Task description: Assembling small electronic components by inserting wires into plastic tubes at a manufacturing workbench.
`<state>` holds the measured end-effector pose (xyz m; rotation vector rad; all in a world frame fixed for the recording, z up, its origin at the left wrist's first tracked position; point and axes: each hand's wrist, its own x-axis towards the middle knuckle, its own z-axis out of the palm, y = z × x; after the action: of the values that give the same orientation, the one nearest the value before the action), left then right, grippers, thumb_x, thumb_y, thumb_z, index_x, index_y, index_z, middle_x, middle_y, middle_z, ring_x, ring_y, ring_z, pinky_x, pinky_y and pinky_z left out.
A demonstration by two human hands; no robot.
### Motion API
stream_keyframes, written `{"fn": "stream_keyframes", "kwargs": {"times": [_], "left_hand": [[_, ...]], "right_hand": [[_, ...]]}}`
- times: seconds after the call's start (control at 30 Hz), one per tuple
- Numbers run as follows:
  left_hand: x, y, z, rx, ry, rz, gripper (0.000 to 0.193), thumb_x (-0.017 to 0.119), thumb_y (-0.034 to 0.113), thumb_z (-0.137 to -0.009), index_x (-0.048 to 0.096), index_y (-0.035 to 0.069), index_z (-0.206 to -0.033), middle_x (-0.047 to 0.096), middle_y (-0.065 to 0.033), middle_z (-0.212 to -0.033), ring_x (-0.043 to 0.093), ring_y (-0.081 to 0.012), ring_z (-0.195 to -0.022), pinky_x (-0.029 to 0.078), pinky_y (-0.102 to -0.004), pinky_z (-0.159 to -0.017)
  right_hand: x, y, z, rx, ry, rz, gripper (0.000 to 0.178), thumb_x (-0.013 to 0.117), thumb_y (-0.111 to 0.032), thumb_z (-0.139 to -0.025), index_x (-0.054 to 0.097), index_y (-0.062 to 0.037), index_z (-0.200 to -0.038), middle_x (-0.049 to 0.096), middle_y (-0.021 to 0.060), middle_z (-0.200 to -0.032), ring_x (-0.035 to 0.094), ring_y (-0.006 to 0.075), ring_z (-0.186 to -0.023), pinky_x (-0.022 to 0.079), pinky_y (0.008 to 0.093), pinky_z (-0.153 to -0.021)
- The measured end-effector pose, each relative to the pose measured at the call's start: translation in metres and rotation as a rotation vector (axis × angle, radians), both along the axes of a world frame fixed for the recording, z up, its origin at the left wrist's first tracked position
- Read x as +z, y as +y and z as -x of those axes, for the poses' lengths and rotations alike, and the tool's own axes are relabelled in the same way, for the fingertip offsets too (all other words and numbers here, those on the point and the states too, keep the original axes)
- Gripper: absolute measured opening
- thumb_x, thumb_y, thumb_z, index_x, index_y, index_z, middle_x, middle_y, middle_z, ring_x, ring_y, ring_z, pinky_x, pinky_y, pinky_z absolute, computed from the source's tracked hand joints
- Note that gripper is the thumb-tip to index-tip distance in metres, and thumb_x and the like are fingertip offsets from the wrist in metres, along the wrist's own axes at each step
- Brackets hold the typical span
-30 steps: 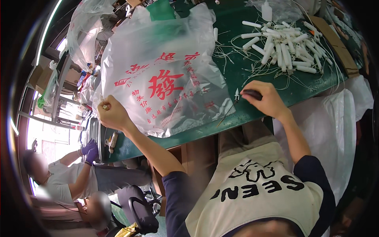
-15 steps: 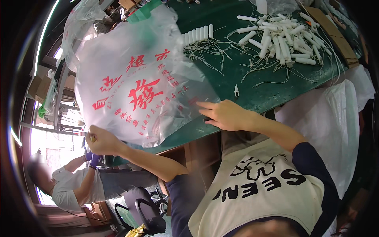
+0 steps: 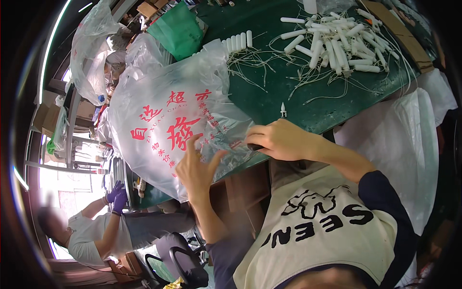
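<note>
A large translucent white plastic bag (image 3: 159, 113) with red printing lies across the left part of the green table (image 3: 260, 96). My left hand (image 3: 195, 171) hovers over the bag's near part, index finger and thumb spread apart, holding nothing I can see. At the bag's right corner my right hand (image 3: 281, 139) is closed around a small dark object (image 3: 255, 147), mostly covered by the fingers; its kind cannot be told. A small white pointed piece (image 3: 283, 111) lies just beyond my right hand.
White tubes with thin wires (image 3: 337, 48) form a heap at the far right, beside a cardboard edge (image 3: 399, 33). Several similar tubes (image 3: 238, 42) stand in a row at the back. A green bag (image 3: 178, 31) sits behind. At left, a person wears purple gloves (image 3: 118, 197) near a chair (image 3: 180, 255).
My left hand has moved right from the bag's left edge and opened. The bag has settled lower, uncovering the green bag. My right hand has curled its fingers in.
</note>
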<state>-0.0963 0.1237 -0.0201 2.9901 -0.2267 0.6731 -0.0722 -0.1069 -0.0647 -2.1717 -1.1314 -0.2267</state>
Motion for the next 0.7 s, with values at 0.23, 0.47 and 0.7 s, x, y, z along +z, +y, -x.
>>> {"fn": "stream_keyframes", "kwargs": {"times": [0.23,0.47,0.7], "left_hand": [[-0.039,0.011,-0.036,-0.027,0.293,-0.023,0.053,0.068,0.043,-0.071,0.046,0.011,-0.107,0.063,-0.0102,-0.068,0.063,-0.0299,-0.066,0.045,-0.0396,-0.057],[-0.061,0.027,-0.070,0.256,0.076,-0.017,0.032,0.059,0.027,-0.081,0.044,0.011,-0.103,0.065,-0.0130,-0.073,0.063,-0.0310,-0.067,0.046,-0.0419,-0.057],[-0.070,0.023,-0.089,0.338,-0.001,-0.004,0.031,0.057,0.027,-0.080,0.045,0.010,-0.104,0.064,-0.0130,-0.071,0.063,-0.0324,-0.068,0.046,-0.0432,-0.058]], "right_hand": [[0.011,-0.027,0.007,-0.068,-0.008,-0.070,0.029,0.064,-0.009,-0.073,0.059,-0.0065,-0.101,0.060,0.0064,-0.095,0.061,0.0260,-0.073,0.049,0.0342,-0.062],[0.006,-0.049,0.018,-0.152,0.043,-0.126,0.025,0.065,-0.007,-0.075,0.062,-0.0067,-0.099,0.065,0.0065,-0.088,0.062,0.0247,-0.073,0.050,0.0328,-0.061],[0.001,-0.077,0.028,-0.294,0.079,-0.226,0.019,0.063,-0.006,-0.078,0.063,-0.0058,-0.097,0.064,0.0084,-0.081,0.061,0.0249,-0.064,0.046,0.0319,-0.056]]}}
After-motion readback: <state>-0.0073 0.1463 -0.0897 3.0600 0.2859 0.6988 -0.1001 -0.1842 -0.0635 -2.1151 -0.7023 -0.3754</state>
